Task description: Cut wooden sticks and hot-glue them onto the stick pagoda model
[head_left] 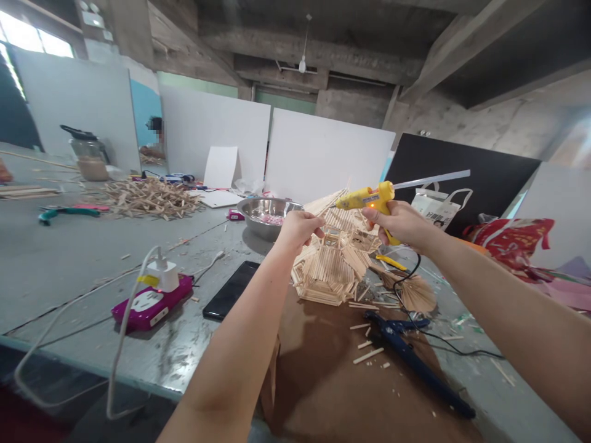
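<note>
My right hand is wrapped round the handle of a yellow hot glue gun, a long clear glue stick jutting from its back. The nozzle points left, toward my left hand. There the fingers are closed in a pinch on a thin wooden stick, its tip close to the nozzle; whether they touch I cannot tell. Below and behind both hands stands a model built of wooden sticks, with slatted sloping panels and small openings. My hands partly hide its upper part.
Dark blue cutters lie on a brown board among stick offcuts. Left are a black phone, a purple power strip with cables, a metal bowl and a stick pile. The glue gun's black cord trails right.
</note>
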Motion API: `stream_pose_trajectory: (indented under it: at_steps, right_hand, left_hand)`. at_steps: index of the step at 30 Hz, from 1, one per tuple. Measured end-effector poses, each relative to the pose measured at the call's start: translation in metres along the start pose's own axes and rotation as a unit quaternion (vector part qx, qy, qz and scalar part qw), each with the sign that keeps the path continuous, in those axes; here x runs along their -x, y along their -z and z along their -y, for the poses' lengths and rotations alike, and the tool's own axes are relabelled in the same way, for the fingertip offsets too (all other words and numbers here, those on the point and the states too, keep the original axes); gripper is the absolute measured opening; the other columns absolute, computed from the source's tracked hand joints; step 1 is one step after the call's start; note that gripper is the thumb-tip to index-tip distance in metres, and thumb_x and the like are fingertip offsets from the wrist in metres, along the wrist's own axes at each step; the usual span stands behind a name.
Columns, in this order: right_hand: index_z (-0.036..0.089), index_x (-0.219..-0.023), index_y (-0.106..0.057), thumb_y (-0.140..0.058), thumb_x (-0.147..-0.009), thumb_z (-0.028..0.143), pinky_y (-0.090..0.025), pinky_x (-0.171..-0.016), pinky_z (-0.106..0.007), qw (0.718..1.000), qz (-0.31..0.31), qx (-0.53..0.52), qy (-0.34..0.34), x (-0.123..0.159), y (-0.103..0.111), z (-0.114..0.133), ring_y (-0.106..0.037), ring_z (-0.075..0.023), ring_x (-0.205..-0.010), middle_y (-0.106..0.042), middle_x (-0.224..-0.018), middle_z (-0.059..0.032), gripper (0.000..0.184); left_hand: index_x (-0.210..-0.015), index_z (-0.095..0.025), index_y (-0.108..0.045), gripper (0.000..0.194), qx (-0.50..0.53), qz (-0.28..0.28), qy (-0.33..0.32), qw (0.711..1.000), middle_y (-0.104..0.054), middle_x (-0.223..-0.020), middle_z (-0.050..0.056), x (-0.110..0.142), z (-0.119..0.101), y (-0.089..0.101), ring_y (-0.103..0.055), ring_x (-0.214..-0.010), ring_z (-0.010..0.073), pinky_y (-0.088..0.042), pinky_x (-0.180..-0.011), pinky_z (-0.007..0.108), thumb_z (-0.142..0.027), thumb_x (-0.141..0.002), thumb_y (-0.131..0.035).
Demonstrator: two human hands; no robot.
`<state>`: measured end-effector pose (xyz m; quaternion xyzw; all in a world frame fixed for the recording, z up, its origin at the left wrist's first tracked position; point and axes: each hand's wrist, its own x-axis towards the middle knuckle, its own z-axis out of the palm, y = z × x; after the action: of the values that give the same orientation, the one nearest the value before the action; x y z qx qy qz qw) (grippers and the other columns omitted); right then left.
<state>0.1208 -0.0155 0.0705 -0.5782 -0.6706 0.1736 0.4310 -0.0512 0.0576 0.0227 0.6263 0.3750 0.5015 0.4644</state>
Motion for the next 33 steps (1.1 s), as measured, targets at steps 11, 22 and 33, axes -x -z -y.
stream_pose_trajectory:
  at_steps: [11, 22, 33]
  right_hand:
    - [0.015, -0.063, -0.052, -0.057, -0.067, 0.042, -0.029, -0.026, -0.017, 1.000, -0.006, -0.001, -0.014, 0.007, 0.008, -0.003, -0.040, -0.0038, -0.027, -0.054, -0.049, 0.0018, 0.027]
    - [0.014, -0.068, -0.052, -0.053, -0.068, 0.047, -0.030, -0.031, -0.018, 0.996, -0.056, -0.058, -0.031, 0.042, 0.026, -0.022, -0.043, -0.0041, -0.032, -0.057, -0.063, -0.0011, 0.033]
    - [0.023, -0.079, -0.058, -0.051, -0.070, 0.044, -0.041, -0.034, -0.023, 0.926, -0.220, -0.272, -0.141, 0.103, 0.046, -0.114, -0.049, -0.0111, -0.038, -0.062, -0.069, -0.0069, 0.024]
  left_hand:
    - [-0.055, -0.013, -0.055, 0.013, -0.009, 0.025, 0.025, 0.999, -0.054, -0.043, 0.002, -0.001, 0.000, 0.006, -0.024, -0.026, 0.0012, -0.014, -0.031, 0.020, -0.023, -0.064, -0.055]
    - [-0.055, -0.011, -0.056, 0.020, -0.044, -0.001, 0.042, 0.998, -0.051, -0.037, 0.002, -0.001, -0.003, 0.005, -0.025, -0.024, 0.0028, -0.014, -0.031, 0.021, -0.026, -0.066, -0.048]
    - [-0.049, -0.014, -0.053, 0.029, -0.048, -0.024, 0.016, 0.998, -0.045, -0.033, 0.000, -0.005, 0.004, 0.001, -0.026, -0.026, 0.0037, -0.016, -0.032, 0.021, -0.035, -0.068, -0.046]
